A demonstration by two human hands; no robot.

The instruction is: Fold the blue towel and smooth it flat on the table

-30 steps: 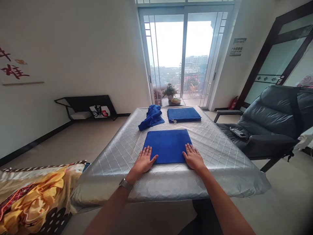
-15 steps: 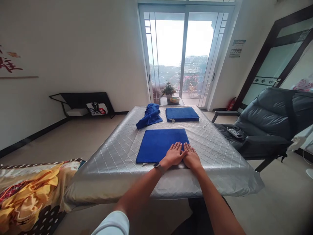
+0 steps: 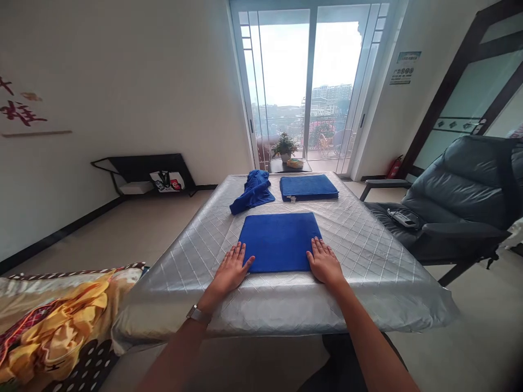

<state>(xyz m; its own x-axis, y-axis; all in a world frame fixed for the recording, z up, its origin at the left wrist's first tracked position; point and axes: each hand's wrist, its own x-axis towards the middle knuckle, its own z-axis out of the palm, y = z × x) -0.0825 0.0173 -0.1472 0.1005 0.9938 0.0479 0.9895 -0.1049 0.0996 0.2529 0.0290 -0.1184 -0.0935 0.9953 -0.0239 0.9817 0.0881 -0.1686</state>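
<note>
A folded blue towel (image 3: pixel 281 242) lies flat near the front edge of the silver quilted table cover (image 3: pixel 196 245). At its left front corner rests my left hand (image 3: pixel 232 267), fingers stretched out and thumb on the towel's edge. My right hand (image 3: pixel 326 261) lies at the right front corner, its spread fingers touching the side. Neither hand grips anything. Farther back are a stack of folded blue towels (image 3: pixel 309 187) and, left of it, a crumpled blue towel (image 3: pixel 253 191).
A dark recliner (image 3: pixel 461 185) with a remote-like device (image 3: pixel 404 219) on its seat stands at the right. Yellow cloth (image 3: pixel 69 332) is heaped at the lower left. Behind the table, a potted plant (image 3: pixel 285 146) stands by the glass sliding door (image 3: pixel 281 71).
My left hand has moved left, from beside my right hand to the towel's left corner. The right hand stays by the right edge. The view has shifted slightly.
</note>
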